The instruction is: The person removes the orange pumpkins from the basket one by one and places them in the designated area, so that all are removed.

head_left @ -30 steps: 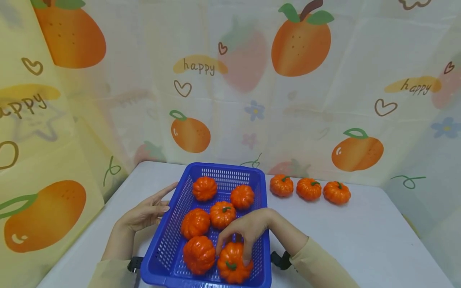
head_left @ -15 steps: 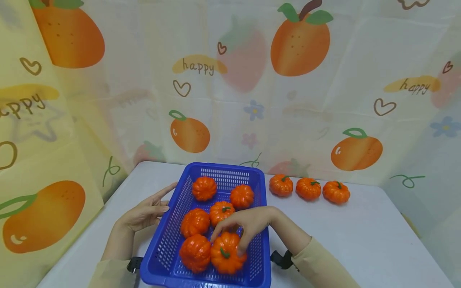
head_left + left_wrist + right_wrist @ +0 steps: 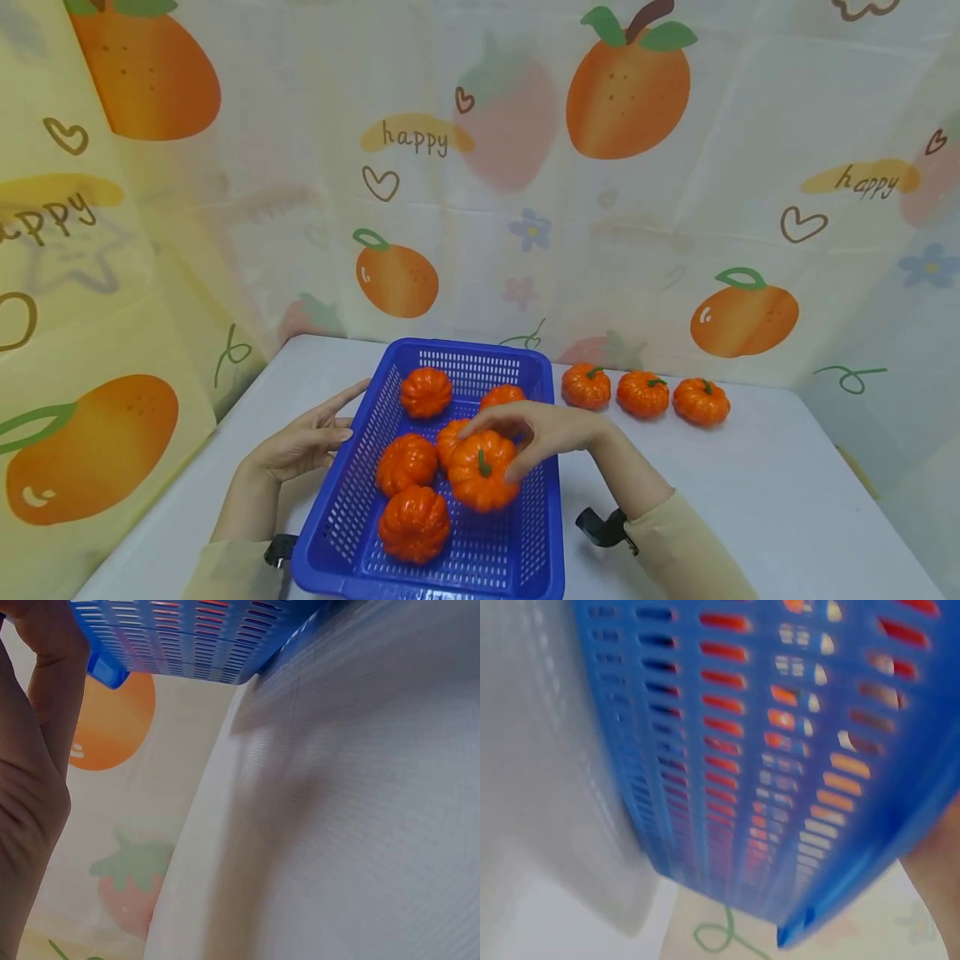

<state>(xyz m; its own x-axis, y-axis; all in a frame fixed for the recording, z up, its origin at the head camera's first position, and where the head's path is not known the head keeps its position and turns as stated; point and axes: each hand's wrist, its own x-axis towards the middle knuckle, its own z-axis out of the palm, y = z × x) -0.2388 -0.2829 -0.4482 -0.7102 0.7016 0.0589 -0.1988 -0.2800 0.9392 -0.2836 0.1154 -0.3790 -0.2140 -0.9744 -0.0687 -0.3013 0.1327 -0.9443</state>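
Observation:
My right hand point(image 3: 551, 429) pinches a small orange pumpkin point(image 3: 482, 475) with a green stem, fingers on its far side and thumb on its right. It is raised over the blue plastic basket point(image 3: 551, 533), overlapping two pumpkins behind it. Other pumpkins lie in the basket, among them a front one point(image 3: 414, 525), a left one point(image 3: 406, 465) and a back one point(image 3: 426, 392). My left hand point(image 3: 303, 440) rests along the basket's left side, its index finger straight at the rim. In the left wrist view, this hand point(image 3: 37, 727) is beside the slotted basket wall point(image 3: 195, 637).
Three more pumpkins, including a middle one point(image 3: 642, 393), stand in a row on the white table point(image 3: 720, 500), right of the basket. A fruit-printed cloth point(image 3: 480, 233) hangs behind the table and along its left side. In the right wrist view, the basket's wall point(image 3: 690, 795) fills the middle.
My right hand has lifted the pumpkin from the basket's front right corner, moving it up and away from me. The front left pumpkin shifted slightly. My left hand stays put.

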